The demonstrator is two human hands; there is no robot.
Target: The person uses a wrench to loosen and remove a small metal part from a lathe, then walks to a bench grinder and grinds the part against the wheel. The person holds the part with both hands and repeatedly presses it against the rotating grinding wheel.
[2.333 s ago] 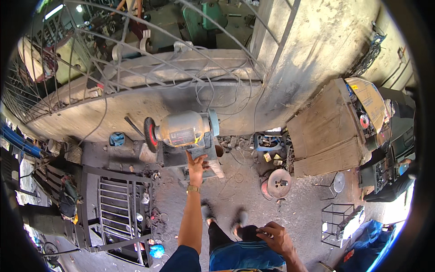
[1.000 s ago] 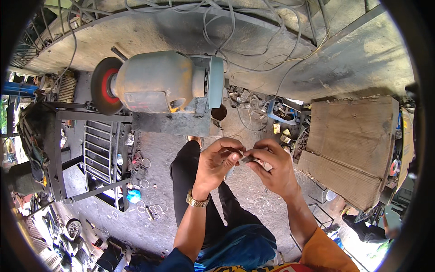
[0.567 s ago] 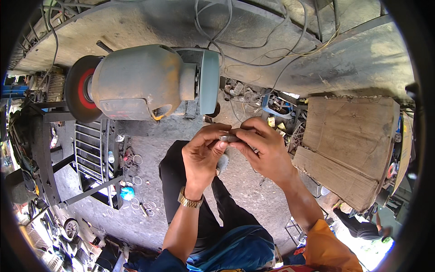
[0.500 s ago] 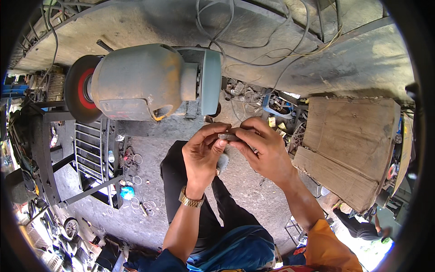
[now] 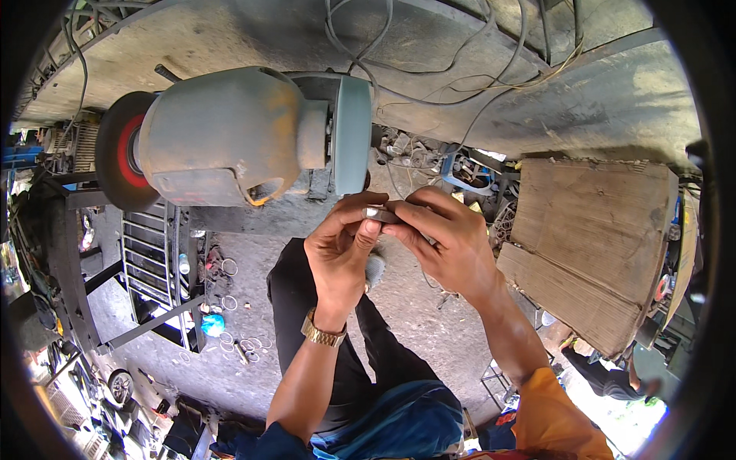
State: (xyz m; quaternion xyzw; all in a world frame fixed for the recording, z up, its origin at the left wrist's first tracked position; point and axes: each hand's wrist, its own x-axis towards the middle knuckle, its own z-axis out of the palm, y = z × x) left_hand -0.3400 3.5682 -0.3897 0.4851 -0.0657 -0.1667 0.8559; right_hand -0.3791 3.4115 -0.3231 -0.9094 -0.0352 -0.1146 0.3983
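Left hand [image 5: 336, 249]: lifted off the stand [image 5: 261, 220] under the bench grinder [image 5: 222, 130] since the earliest frame; now meets the right hand [image 5: 454, 244].
Metal piece [image 5: 382, 215]: held up between both hands, seen just off the stand's front right corner — apparently clear of the teal wheel guard [image 5: 353, 138].
Left grip: nearly closed, pinching the left end, thumb against fingertips.
Right grip: likewise nearly closed on the right end.
Meaning: steadied from both sides, by judgement.
Housing label [image 5: 198, 185]: faintly marked — too small to read.
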